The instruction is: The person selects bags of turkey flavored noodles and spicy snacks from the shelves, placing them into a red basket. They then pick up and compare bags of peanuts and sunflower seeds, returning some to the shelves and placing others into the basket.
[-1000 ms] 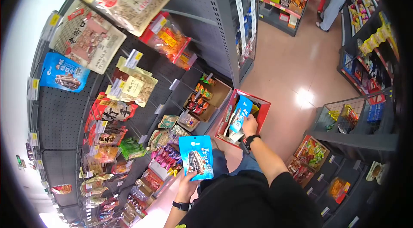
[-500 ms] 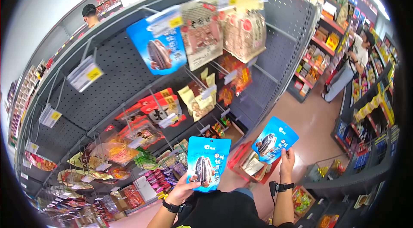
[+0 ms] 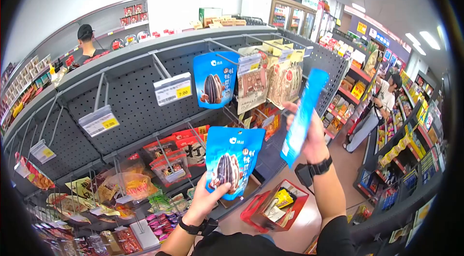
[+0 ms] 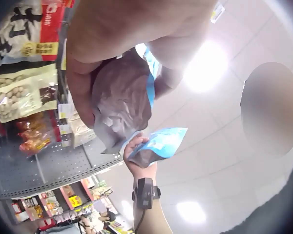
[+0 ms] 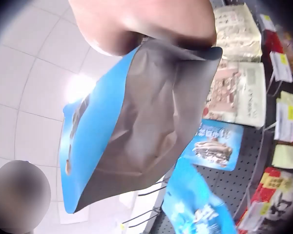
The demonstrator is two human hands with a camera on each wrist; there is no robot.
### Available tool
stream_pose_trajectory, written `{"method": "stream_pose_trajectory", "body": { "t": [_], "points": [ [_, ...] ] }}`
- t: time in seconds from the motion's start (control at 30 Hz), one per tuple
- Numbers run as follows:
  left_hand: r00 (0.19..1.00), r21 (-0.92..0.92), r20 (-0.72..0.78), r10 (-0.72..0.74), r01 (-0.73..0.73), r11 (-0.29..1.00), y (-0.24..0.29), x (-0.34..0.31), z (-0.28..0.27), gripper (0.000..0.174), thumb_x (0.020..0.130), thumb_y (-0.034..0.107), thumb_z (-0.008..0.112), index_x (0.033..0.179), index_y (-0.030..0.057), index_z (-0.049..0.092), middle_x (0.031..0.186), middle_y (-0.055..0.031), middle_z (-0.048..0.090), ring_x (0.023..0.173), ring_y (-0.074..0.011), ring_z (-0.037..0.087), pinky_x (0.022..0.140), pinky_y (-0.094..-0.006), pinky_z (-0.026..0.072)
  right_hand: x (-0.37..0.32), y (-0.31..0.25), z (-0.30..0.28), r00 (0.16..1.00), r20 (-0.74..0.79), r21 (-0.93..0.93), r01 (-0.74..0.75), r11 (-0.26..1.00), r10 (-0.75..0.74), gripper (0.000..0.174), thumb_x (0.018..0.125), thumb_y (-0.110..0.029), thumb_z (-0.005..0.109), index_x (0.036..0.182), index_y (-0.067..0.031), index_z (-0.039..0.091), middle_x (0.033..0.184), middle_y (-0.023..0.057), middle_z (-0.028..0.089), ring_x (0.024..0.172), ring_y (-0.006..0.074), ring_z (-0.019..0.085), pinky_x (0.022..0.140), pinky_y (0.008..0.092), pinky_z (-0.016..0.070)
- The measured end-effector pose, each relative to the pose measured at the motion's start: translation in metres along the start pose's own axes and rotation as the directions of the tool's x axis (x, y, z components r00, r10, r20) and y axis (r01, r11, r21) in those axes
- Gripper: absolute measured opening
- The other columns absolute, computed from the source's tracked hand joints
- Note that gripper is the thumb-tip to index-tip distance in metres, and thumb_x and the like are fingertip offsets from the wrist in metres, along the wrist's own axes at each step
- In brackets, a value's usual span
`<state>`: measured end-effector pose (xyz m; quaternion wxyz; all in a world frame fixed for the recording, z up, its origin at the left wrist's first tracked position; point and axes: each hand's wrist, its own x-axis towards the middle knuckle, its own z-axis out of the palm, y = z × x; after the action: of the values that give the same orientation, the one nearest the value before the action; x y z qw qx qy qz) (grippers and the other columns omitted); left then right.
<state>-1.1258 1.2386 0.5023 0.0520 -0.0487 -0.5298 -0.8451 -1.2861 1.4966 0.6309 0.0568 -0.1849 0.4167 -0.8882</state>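
Note:
My left hand (image 3: 204, 204) grips a blue bag of sunflower seeds (image 3: 233, 166) by its lower left edge, thumb over the printed front. A second blue seed bag (image 3: 303, 120) is pinched in my right hand (image 3: 315, 137), raised beside the rack and turned nearly edge-on in the head view. In the right wrist view its plain grey back (image 5: 141, 117) shows. The left wrist view shows the grey back (image 4: 121, 95) of the left bag. A matching blue bag (image 3: 215, 81) hangs on a hook of the rack, just left of two beige snack bags (image 3: 252, 84).
Bare metal hooks with price tags (image 3: 173, 89) stick out from the dark pegboard (image 3: 133, 96). Below hang several red and clear snack packs. A red carton (image 3: 285, 210) holding packs stands on the floor. One person is behind the rack, another down the right aisle.
The right hand has lifted a blue bag out of the red carton and up beside the rack, turning it edge-on. The left hand still holds its bag. The head view has tilted upward.

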Motion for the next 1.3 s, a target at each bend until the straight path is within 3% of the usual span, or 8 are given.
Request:
{"method": "stream_pose_trajectory", "body": {
  "t": [0.2,0.4,0.8,0.87,1.0,1.07,1.17,1.3],
  "points": [
    [0.992,-0.075,-0.03,0.122,-0.124,0.989,0.033,0.039,0.017,0.05,0.089,0.004,0.068,0.134,0.0008,0.047,0.12,-0.0085,0.063,0.105,-0.0159,0.064,0.093,-0.0323,0.051,0.069,-0.01,0.059,0.96,0.276,-0.028,-0.033,0.999,0.04,0.031,0.106,-0.02,0.04,0.135,-0.0108,0.046,0.129,0.0186,0.062,0.079,0.0154,0.07,0.066,0.0295,0.0591],
    [0.982,-0.14,-0.02,0.187,-0.188,0.972,0.044,0.06,0.018,0.051,0.089,0.004,0.068,0.135,0.0007,0.047,0.124,-0.0091,0.062,0.112,-0.017,0.062,0.098,-0.0332,0.0479,0.075,-0.01,0.078,0.992,0.122,-0.098,-0.029,0.995,0.041,0.029,0.104,-0.03,0.045,0.118,-0.0064,0.056,0.111,0.0123,0.066,0.081,0.0168,0.07,0.056,0.027,0.0606],
    [0.967,-0.161,0.031,0.252,-0.244,0.956,0.059,0.108,0.037,0.043,0.088,0.005,0.067,0.129,0.0012,0.051,0.117,-0.0097,0.065,0.102,-0.0176,0.066,0.088,-0.032,0.0543,0.073,-0.021,0.088,0.978,0.194,-0.159,0.112,0.981,-0.081,0.028,0.104,-0.023,0.046,0.125,-0.0045,0.051,0.114,0.0134,0.067,0.082,0.019,0.071,0.058,0.028,0.0613],
    [0.968,-0.153,0.027,0.25,-0.243,0.958,0.057,0.115,0.038,0.04,0.089,0.006,0.067,0.126,0.0015,0.052,0.112,-0.0094,0.066,0.094,-0.0171,0.068,0.082,-0.0316,0.0564,0.065,-0.025,0.101,0.984,0.171,-0.191,0.091,0.977,-0.058,0.023,0.105,-0.019,0.044,0.12,-0.0055,0.055,0.093,0.0063,0.068,0.075,0.0143,0.068,0.066,0.0266,0.0568],
    [0.969,-0.133,0.016,0.248,-0.244,0.961,0.06,0.123,0.041,0.033,0.091,0.008,0.067,0.121,0.0021,0.055,0.104,-0.0076,0.067,0.085,-0.0159,0.069,0.073,-0.0303,0.0591,0.067,-0.024,0.101,0.973,0.223,-0.13,0.084,0.988,-0.053,0.023,0.106,-0.017,0.043,0.122,-0.0058,0.055,0.096,0.0053,0.068,0.078,0.0133,0.069,0.068,0.0265,0.058],
    [0.963,-0.13,0.025,0.268,-0.262,0.956,0.061,0.126,0.042,0.032,0.092,0.009,0.066,0.121,0.0024,0.054,0.103,-0.0076,0.066,0.085,-0.0158,0.069,0.071,-0.0305,0.0599,0.068,-0.022,0.099,0.966,0.251,-0.14,0.097,0.985,-0.059,0.023,0.106,-0.016,0.042,0.122,-0.0062,0.055,0.098,0.0049,0.068,0.081,0.0123,0.069,0.071,0.0264,0.0578],
    [0.964,-0.12,0.031,0.264,-0.258,0.959,0.062,0.128,0.044,0.032,0.093,0.009,0.065,0.122,0.0034,0.053,0.103,-0.0077,0.066,0.085,-0.0159,0.069,0.069,-0.0308,0.0601,0.07,-0.018,0.1,0.978,0.188,-0.12,0.114,0.986,-0.09,0.027,0.104,-0.019,0.045,0.124,-0.0039,0.052,0.126,0.0187,0.062,0.082,0.0183,0.071,0.06,0.0263,0.0603],
    [0.959,-0.09,-0.024,0.282,-0.283,0.955,0.055,0.137,0.039,0.034,0.094,0.011,0.064,0.124,0.0052,0.05,0.107,-0.0076,0.066,0.087,-0.016,0.069,0.071,-0.0331,0.0603,0.071,-0.015,0.094,0.979,0.19,-0.114,0.094,0.989,-0.072,0.025,0.104,-0.019,0.046,0.125,-0.0056,0.052,0.109,0.011,0.067,0.08,0.0186,0.071,0.064,0.0278,0.0601]
  ]
}}
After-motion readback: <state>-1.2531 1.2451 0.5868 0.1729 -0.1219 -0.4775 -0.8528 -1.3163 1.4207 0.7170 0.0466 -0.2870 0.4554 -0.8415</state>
